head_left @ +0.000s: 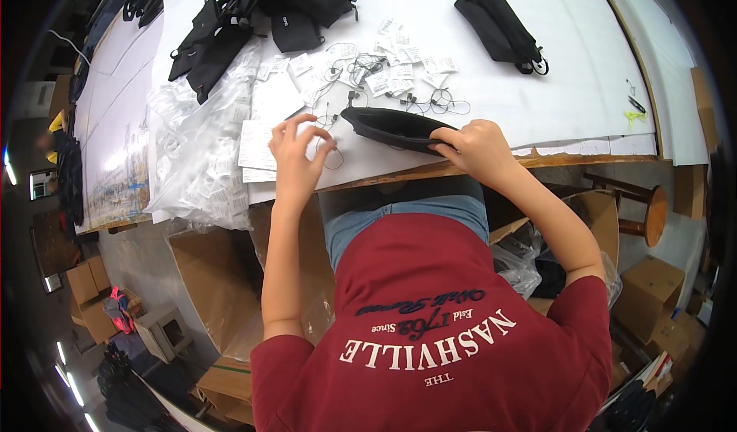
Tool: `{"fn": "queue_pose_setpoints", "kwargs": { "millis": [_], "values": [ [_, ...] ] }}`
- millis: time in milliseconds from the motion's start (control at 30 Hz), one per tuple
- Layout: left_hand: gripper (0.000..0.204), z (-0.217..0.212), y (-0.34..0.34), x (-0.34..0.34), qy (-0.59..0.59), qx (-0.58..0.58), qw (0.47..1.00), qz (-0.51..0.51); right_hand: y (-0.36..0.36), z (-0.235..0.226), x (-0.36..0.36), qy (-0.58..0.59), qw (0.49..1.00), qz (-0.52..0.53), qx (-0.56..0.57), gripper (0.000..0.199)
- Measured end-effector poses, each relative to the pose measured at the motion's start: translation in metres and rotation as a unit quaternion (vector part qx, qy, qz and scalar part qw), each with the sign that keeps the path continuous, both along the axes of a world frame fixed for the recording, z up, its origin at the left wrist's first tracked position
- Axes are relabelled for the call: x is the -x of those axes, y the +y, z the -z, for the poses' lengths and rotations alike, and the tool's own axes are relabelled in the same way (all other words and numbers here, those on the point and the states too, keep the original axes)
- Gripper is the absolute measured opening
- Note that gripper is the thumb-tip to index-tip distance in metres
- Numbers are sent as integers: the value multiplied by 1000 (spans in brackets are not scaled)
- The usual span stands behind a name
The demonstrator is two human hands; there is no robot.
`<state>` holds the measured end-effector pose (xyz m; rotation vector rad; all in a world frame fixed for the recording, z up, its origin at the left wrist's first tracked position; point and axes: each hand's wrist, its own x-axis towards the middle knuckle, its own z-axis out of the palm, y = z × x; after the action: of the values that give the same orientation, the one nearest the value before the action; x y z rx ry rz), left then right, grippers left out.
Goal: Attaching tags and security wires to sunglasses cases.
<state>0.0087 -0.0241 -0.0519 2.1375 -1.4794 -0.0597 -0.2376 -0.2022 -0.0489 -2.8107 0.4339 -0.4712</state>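
Observation:
My right hand (477,149) grips the right end of a black fabric pouch (395,130), thumb on the near side. The pouch is tilted, its mouth gaping, just above the table's near edge. To its left is my left hand (298,154), fingers curled and apart, thumb and forefinger close together beside a thin black cord loop (332,155). Whether the fingertips touch that cord is too fine to tell. Beyond the hands lie several white paper tags (399,71) with tangled black cords. White sheets (257,146) lie under and beside my left hand.
A heap of black pouches (299,9) lies at the far left of the white table (530,109). Another pair of black pouches (500,29) rests at the far right. A clear plastic bag of tags (201,144) stands at left. Cardboard boxes (219,286) and a wooden stool (652,215) are below.

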Motion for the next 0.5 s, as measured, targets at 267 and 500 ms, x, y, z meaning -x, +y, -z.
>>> {"fn": "queue_pose_setpoints", "kwargs": {
  "millis": [267, 500],
  "values": [
    [14, -28, -42, 47, -6, 139, 989, 58, 0, -1, 0, 5, 1000, -7, 6, 12],
    [70, 6, -29, 55, 214, 209, 953, -46, 11, -23, 2, -96, 994, 28, -36, 12]
  ]
}}
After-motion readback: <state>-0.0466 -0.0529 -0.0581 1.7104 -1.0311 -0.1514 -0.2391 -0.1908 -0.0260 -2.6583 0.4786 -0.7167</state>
